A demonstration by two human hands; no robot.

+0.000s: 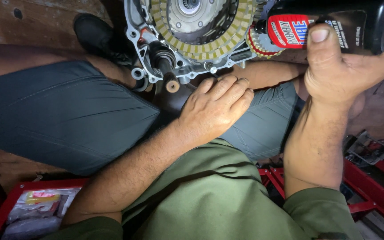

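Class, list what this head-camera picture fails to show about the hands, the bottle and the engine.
- Bottle: far end cut by the top and right edges.
- Bottle's spout: hidden behind the small gear.
- Left hand: fingertips curled under, anything pinched is hidden.
- Engine: upper part cut by the top edge.
- Right hand: palm side hidden.

— How's your light down there?

— Warm and strong from up front: your right hand [334, 73] and the black bottle [334, 26] it holds are brightly lit, with a sheen on the bottle's side. The metal engine case [192, 31] glints in spots.

— And the shadows?

— Deep between your knees, under your left hand [216, 109]; the lower corners around the red tray [5, 200] go dim.

— Sharpness?

— The centre is crisp. The edges bend a little from the wide lens, and the far right clutter looks soft.
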